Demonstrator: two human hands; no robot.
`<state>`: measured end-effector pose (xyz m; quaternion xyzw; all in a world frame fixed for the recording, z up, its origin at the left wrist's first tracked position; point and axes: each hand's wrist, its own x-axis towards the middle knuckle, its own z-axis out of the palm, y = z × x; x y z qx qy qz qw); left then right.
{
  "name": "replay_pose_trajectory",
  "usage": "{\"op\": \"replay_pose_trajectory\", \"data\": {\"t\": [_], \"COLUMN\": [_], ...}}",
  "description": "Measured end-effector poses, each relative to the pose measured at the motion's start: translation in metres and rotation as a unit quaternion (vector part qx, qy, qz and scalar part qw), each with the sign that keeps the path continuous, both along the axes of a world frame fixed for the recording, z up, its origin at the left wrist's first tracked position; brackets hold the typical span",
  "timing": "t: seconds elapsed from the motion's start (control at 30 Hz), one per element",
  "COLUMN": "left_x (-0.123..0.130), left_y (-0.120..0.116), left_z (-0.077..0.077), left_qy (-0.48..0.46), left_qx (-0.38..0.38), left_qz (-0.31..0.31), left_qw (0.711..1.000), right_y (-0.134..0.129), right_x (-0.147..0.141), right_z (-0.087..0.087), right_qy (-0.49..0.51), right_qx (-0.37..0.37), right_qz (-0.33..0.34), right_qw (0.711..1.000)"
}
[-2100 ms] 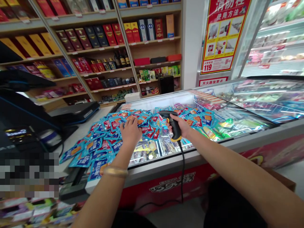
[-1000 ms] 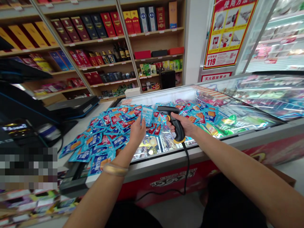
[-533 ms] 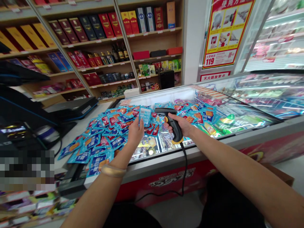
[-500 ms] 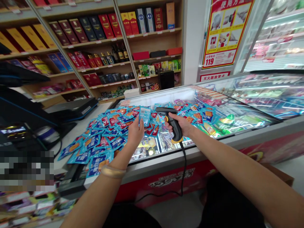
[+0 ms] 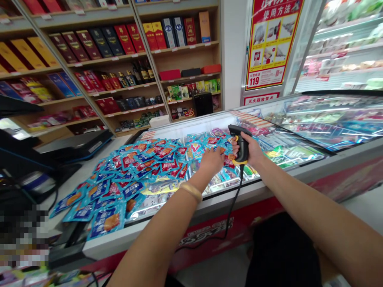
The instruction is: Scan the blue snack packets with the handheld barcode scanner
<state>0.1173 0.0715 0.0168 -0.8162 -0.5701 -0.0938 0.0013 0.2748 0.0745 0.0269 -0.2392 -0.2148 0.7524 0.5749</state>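
Because the packets look light and soft, with slick skins, they may slip, and a pinch at a flat edge should work best; a hard squeeze could crush the food inside. They lie in a big heap on the glass top of the freezer, with more near the hands. The left hand is over these, its fingers bent, but I cannot tell if it pinches one. The right hand has its fingers curled round the grip of the scanner, held just above the glass. That looks stiff and easy to hold there. Its cord hangs down in front. Past the freezer are shelves of boxes and a poster.
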Motion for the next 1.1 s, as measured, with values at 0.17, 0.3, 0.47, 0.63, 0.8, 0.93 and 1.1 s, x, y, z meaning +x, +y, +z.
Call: {"op": "replay_pose_trajectory", "data": {"t": [0.17,0.3,0.47,0.63,0.8,0.93,1.1], "left_x": [0.018,0.009,-0.049,-0.136,-0.172,-0.171,-0.176], "left_y": [0.012,0.01,0.004,0.004,0.003,0.002,-0.003], "left_z": [-0.011,-0.004,0.02,0.043,0.041,0.035,0.036], "left_qy": [-0.003,-0.011,-0.041,-0.018,0.004,0.006,-0.002], "left_qx": [-0.013,0.036,0.136,0.2,0.119,0.132,0.155], "left_qz": [0.005,-0.009,0.025,0.19,0.299,0.296,0.275], "left_qw": [1.0,0.999,0.99,0.961,0.947,0.946,0.949], "right_y": [0.0,-0.001,-0.003,-0.005,0.003,0.014,0.02], "right_x": [-0.004,-0.002,0.002,-0.012,-0.047,-0.078,-0.093], "right_z": [0.0,0.002,0.002,0.005,0.013,0.013,0.003], "right_qy": [-0.001,-0.002,-0.01,-0.021,-0.042,-0.067,-0.073], "right_qx": [0.021,0.032,0.034,0.031,0.046,0.039,0.045], "right_qz": [-0.034,-0.053,-0.055,-0.027,0.049,0.103,0.137], "right_qw": [0.999,0.998,0.998,0.999,0.997,0.992,0.987]}}
